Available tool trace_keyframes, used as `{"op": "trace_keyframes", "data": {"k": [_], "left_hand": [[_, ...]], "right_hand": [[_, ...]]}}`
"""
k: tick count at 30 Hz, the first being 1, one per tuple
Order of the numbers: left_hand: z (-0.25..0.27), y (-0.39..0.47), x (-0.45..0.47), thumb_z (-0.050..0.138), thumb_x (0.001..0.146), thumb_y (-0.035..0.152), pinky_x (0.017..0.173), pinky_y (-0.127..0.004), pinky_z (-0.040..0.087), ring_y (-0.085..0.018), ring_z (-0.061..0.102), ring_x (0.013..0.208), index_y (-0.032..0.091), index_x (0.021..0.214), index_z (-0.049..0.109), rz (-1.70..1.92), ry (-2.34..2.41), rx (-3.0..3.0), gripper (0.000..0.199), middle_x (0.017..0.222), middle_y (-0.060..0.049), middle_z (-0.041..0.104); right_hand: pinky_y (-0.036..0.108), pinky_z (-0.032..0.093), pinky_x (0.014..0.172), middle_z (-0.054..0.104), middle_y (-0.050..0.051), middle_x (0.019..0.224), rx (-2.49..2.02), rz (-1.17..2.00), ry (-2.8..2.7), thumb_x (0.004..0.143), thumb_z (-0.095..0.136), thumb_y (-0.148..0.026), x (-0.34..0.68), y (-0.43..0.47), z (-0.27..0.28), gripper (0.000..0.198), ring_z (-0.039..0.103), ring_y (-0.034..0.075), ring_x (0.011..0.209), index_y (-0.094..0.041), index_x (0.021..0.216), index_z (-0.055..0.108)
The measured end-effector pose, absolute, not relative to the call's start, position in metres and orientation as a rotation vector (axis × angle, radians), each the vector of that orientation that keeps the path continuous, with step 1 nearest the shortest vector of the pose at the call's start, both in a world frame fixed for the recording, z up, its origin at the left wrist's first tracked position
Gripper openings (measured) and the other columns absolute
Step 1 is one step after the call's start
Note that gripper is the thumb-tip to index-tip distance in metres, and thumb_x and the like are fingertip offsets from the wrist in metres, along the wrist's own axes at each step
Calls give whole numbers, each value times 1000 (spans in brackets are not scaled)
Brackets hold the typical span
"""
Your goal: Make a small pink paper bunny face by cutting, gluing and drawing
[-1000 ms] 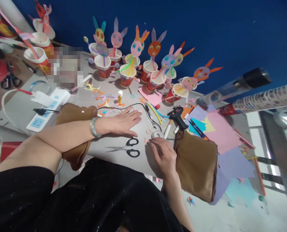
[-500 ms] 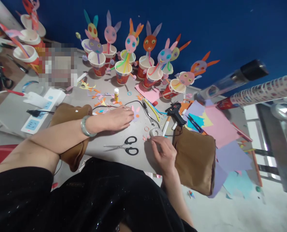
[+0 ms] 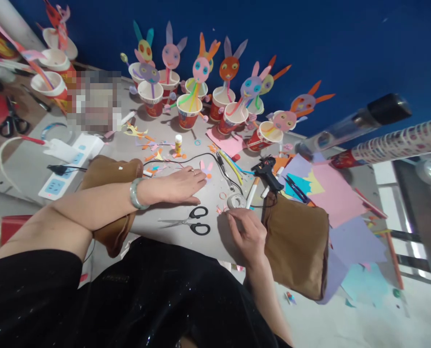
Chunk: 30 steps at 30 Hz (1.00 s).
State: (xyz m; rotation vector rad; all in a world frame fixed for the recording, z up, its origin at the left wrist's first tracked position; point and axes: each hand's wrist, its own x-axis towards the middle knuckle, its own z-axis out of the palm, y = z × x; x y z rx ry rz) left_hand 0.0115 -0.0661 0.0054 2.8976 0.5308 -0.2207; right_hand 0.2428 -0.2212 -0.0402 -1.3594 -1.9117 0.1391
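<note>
My left hand (image 3: 181,186) lies palm down on the table, fingers stretched out and thumb apart. Its fingertips reach a small purple paper rabbit face (image 3: 207,171) with pink ears and orange cheeks. My right hand (image 3: 247,233) is closed, fingertips pinched together beside a roll of clear tape (image 3: 236,201) and small pink paper scraps (image 3: 219,210). Whatever the pinch may hold is too small to make out. Between the hands lie black-handled scissors (image 3: 198,228), blades pointing left.
Paper cups with rabbit figures (image 3: 189,116) line the blue wall. A glue stick (image 3: 178,144), hot glue gun (image 3: 269,171) and its cable lie nearby. Brown padded cushions (image 3: 298,244) flank the work area. Coloured paper (image 3: 340,191) is at right, a power strip (image 3: 70,166) at left.
My left thumb has moved out from the fingers and now shows on the table. The right hand keeps its pinch beside the tape. The whole view has shifted slightly.
</note>
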Motion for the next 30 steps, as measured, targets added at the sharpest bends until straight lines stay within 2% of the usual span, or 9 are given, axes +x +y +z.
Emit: {"op": "trace_keyframes", "data": {"k": [8,13,19,30], "left_hand": [[8,-65,9,56,103,48,100,-42,41,-33,57,119,5,135,58,-161,517,2924,54,131,-21,63],[6,-63,10,59,101,47,98,-42,41,-32,59,114,6,125,64,-197,512,2932,48,125,-19,64],[0,-60,10,62,99,48,96,-40,41,-31,59,114,10,123,64,-197,551,2972,46,122,-17,66],[-1,-58,2,56,103,42,96,-43,41,-32,58,110,9,138,55,-84,564,2988,49,124,-19,62]], "right_hand": [[35,59,77,75,6,88,-1354,142,-1901,91,66,-5,242,-222,-39,17,72,20,83,-20,97,66],[35,59,76,76,5,87,-1370,136,-1898,91,66,-6,242,-222,-39,16,72,20,83,-21,96,67],[37,60,75,77,6,86,-1399,155,-1884,92,64,-8,242,-223,-40,15,73,21,83,-22,96,69],[36,59,75,76,5,86,-1409,109,-1872,92,65,-9,241,-224,-41,13,73,20,82,-21,96,68]]}}
